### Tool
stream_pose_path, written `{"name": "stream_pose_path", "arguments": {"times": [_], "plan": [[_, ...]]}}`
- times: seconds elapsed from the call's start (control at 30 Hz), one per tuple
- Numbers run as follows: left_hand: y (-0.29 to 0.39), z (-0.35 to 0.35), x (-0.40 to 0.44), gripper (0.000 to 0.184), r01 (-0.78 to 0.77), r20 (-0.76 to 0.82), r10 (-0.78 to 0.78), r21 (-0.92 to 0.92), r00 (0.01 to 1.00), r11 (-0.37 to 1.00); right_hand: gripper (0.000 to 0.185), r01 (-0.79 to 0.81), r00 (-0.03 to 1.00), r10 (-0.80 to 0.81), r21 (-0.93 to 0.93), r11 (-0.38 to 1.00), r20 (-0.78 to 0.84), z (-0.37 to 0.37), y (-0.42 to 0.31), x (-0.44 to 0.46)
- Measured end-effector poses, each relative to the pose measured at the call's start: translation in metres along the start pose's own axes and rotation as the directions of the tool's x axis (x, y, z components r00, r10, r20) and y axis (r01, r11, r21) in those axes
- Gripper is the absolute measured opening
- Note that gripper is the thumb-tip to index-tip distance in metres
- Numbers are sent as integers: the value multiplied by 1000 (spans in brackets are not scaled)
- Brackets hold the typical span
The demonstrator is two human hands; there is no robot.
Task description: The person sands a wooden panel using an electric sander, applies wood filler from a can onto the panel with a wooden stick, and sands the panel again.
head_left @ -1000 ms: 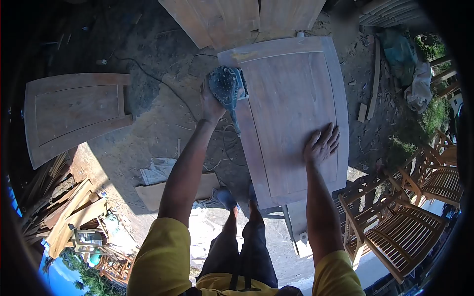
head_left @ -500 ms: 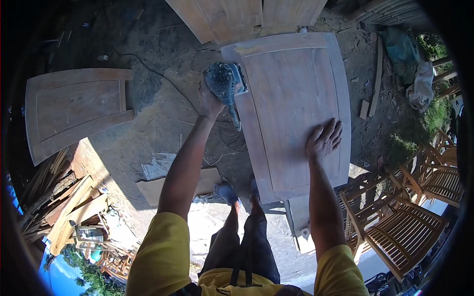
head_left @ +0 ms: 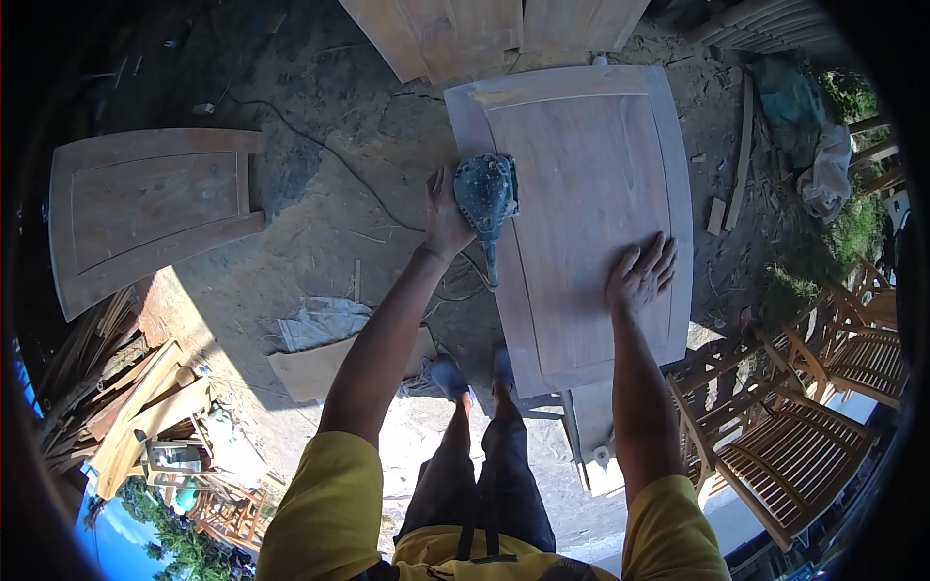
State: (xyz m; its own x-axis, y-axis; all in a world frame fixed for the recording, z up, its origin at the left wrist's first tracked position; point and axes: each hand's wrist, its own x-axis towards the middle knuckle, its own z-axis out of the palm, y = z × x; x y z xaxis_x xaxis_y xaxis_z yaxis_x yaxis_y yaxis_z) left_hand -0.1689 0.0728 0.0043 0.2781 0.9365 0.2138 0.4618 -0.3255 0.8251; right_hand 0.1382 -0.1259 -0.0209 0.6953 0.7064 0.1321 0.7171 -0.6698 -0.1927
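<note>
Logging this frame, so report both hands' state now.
Left hand: closed around the sander.
Right hand: open, fingers spread, resting on the wooden panel.

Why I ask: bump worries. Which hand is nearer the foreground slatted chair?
Right. The right hand lies on the panelled door, the slatted chair off to its right; the left hand, on the sander, is farther left.

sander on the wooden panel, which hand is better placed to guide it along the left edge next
Likely the left hand: it holds the sander at that edge, while the right hand rests across the panel.
</note>
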Motion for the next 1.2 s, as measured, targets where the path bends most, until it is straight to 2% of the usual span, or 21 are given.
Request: {"name": "stream_pose_path", "arguments": {"times": [0.03,0.1,0.13,0.23,0.27,0.33,0.37,0.43,0.47,0.53,0.57,0.63,0.7,0.77,0.8,0.87,0.93,1.0,1.03,1.17,1.2], "plan": [[9,-1,-11,86,-24,23,24,-16,999,1000,70,7,1000,-7,-11,1000,-6,1,1,1],[37,-11,-11,76,-198,167,169,182,971,963,70,8,1000,-8,-10,1000,-12,2,0,1],[38,-11,-1,76,-193,165,164,178,972,965,70,10,1000,-10,-12,1000,-15,2,2,0],[14,-5,56,78,-112,75,98,216,992,970,70,19,1000,-20,-22,1000,-17,3,4,1],[4,-6,73,81,24,44,-27,52,999,998,70,21,1000,-21,-28,999,-13,1,5,0],[-9,-3,70,83,152,32,-149,-107,988,983,70,5,1000,-5,-16,1000,10,-5,-1,1],[-24,3,47,84,80,30,-77,-73,997,994,70,2,1000,-2,-2,1000,8,-5,-5,1],[19,-15,16,88,-70,71,55,229,996,971,71,0,1000,0,-29,1000,-4,-2,-3,1],[24,-15,9,88,-74,65,61,230,996,970,71,2,1000,-2,-25,1000,-12,-1,-2,3],[22,-12,-4,88,-197,179,182,70,967,978,71,33,999,-34,-23,999,-34,2,1,1],[20,-14,2,85,-100,162,87,71,983,992,71,36,999,-37,-28,999,-29,2,1,0],[-4,-11,40,86,-72,74,64,113,995,991,71,23,999,-23,-9,1000,-24,2,2,0],[-9,-26,94,78,-89,6,89,93,996,992,70,11,1000,-11,-13,1000,-13,-1,-2,3],[-15,-34,126,75,-28,-100,18,-95,995,995,70,8,1000,-8,-6,1000,-17,1,1,1],[-16,-34,118,75,-19,-87,11,-91,996,996,70,0,1000,0,-8,1000,-4,3,1,0],[-18,-26,107,76,-112,-126,107,-35,986,993,69,19,999,-19,8,1000,-36,2,1,1],[-15,-3,49,74,-3,-32,-1,-100,1000,995,68,2,1000,-1,9,1000,-29,1,2,0],[25,5,-11,74,-8,27,9,-59,1000,998,68,6,1000,-6,11,1000,-31,2,1,0],[57,3,-41,75,-56,61,54,26,997,998,68,4,999,-3,14,1000,-34,3,-1,2],[93,19,-159,72,-181,290,185,-40,939,983,72,2,1000,-3,38,999,10,-2,0,-1],[92,19,-164,72,-177,288,181,-41,940,983,72,3,1000,-3,42,999,11,-2,-1,0]]}}
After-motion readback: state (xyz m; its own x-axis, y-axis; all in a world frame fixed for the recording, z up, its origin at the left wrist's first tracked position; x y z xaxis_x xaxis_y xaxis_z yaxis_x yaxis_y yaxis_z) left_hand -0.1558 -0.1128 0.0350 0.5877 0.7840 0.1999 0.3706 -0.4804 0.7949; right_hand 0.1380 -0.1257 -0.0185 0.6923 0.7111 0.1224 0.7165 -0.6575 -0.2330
